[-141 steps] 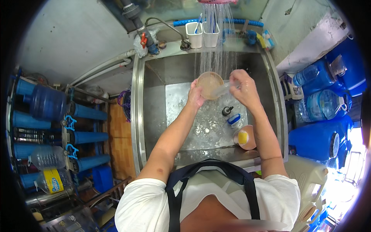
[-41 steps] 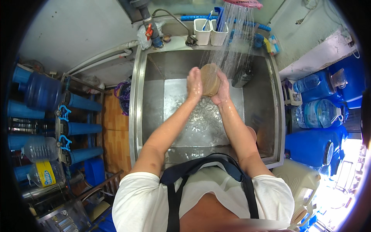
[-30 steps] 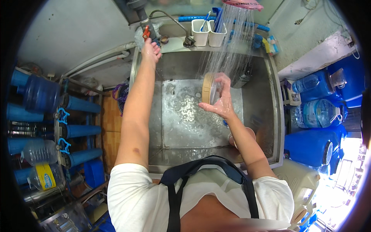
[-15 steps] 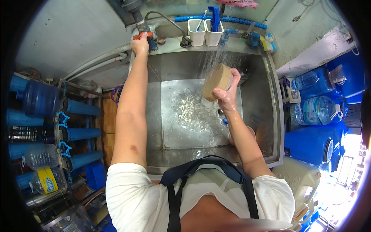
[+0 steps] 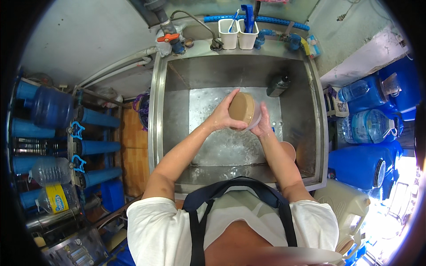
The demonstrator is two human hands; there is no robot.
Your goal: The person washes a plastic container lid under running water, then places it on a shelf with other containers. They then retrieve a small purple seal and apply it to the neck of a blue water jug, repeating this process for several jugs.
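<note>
Above the steel sink [image 5: 222, 68], I hold a round plastic tub [image 5: 242, 109] with a tan lid and a clear, whitish body, tilted on its side. My left hand [image 5: 220, 116] curls round the lid side, thumb below and fingers above. On the other side, my right hand [image 5: 262, 123] grips the pale body. Part of its palm is hidden behind the tub. Water lies on the sink floor. A dark bottle [image 5: 278, 85] stands in the far right corner, and a pinkish bowl [image 5: 289, 150] is partly covered by my right forearm.
An orange valve handle [image 5: 168, 37] sits on the pipe at the far left. Two white cups [image 5: 228, 41] with brushes stand on the back ledge. Blue filter housings [image 5: 102, 153] line the left; blue drums [image 5: 355, 165] and a water bottle [image 5: 366, 126] crowd the right.
My left hand has let go of the orange valve handle and come down onto the tub. The falling water has stopped. My right hand has brought the tub slightly lower and nearer.
</note>
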